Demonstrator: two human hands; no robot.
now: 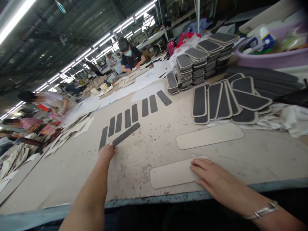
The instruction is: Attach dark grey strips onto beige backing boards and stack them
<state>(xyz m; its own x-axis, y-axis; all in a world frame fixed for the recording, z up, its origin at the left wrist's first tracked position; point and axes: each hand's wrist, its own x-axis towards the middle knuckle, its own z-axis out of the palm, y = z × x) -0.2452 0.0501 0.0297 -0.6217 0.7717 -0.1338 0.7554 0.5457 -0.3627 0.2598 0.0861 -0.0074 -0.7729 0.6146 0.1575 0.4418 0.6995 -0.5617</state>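
Left arm (90, 189) outstretched, right forearm (243, 195) angled inward, right fingers (199, 171) extended

Nine dark strips (127, 118) and two beige panels (209, 136). Five stacks (184, 76), their layers too fine to count; at least eight loose panels (200, 101), some partly hidden. One purple tub (276, 61). The wearer's two hands (213, 175), one bracelet (264, 211). At least four other people (135, 60).
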